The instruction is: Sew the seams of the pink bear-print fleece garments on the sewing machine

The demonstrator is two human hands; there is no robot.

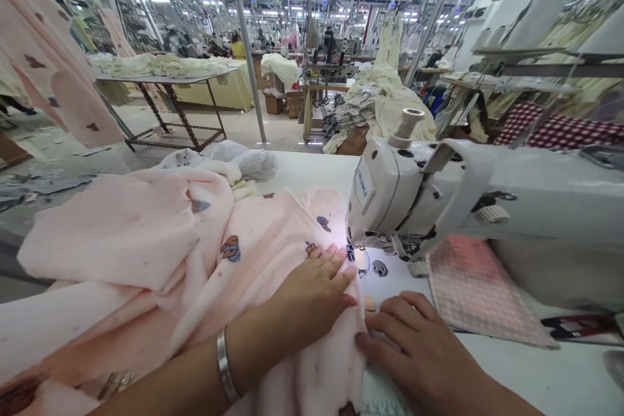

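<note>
The sewing machine [390, 188] is your landmark, standing on the white worktop [492, 364]. Your pink fabric [273, 221], printed with small brown and blue figures, lies to the left of the sewing machine, with its right edge running beside the presser foot [350, 252] and down toward you. Farther left of the sewing machine it heaps into thick folds.

Your left hand [312, 289] lies palm down on the fabric, just left of the sewing machine's foot; its grip is apart, the fingers stretched out flat. You wear a silver bracelet [225, 364] on that wrist. Your right hand [414, 344] is on the near side of the sewing machine, fingers bent and thumb at the fabric's edge; you cannot tell from this view whether its grip is clamped on that edge.

Under the sewing machine's arm lies a pink checked cloth [478, 299]. A bundle of pale grey cloth [256, 161] lies left of the sewing machine, behind the fabric. Beyond the sewing machine, to its left, a table [163, 80] carries cream cloth [160, 66].
</note>
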